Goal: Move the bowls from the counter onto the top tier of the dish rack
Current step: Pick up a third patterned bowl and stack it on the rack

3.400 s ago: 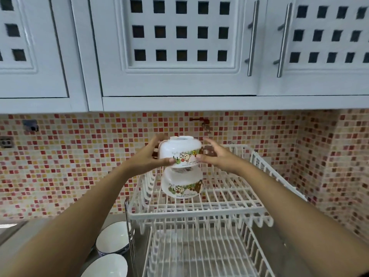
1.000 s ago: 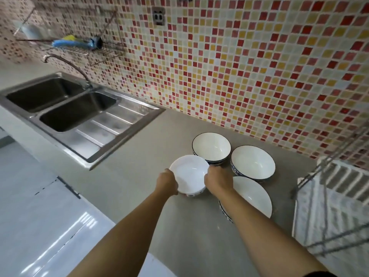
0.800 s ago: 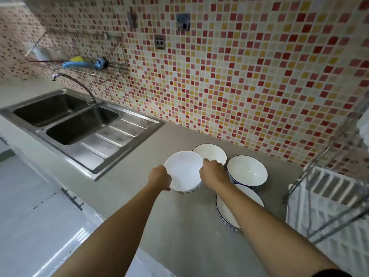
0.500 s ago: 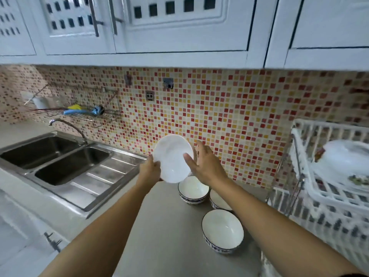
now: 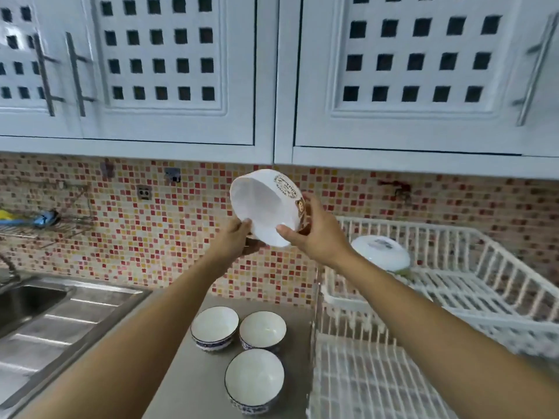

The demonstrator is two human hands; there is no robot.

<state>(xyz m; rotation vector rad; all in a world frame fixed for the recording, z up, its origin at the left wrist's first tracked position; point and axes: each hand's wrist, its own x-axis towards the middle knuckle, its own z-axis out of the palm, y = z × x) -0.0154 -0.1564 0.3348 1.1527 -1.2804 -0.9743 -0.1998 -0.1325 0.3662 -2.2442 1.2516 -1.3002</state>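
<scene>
I hold a white bowl with a cartoon print [image 5: 266, 207] in the air in front of the tiled wall, tilted on its side with its opening toward me. My left hand [image 5: 234, 238] grips its lower left rim and my right hand [image 5: 314, 234] its right side. Three blue-rimmed white bowls [image 5: 214, 328] [image 5: 262, 329] [image 5: 254, 381] stand upright on the grey counter below. To the right is the white dish rack [image 5: 453, 285]; an upturned white bowl [image 5: 381, 252] lies on its top tier.
White wall cabinets [image 5: 405, 71] hang close above the rack. A steel sink and drainboard [image 5: 51, 319] fill the left of the counter. A wire wall shelf [image 5: 39, 225] holds a blue item at the far left. The rack's lower tier [image 5: 363, 379] sits below right.
Both hands have lifted the white bowl from the counter up and to the right, tilting it on its side. My view has swung right, bringing the dish rack in.
</scene>
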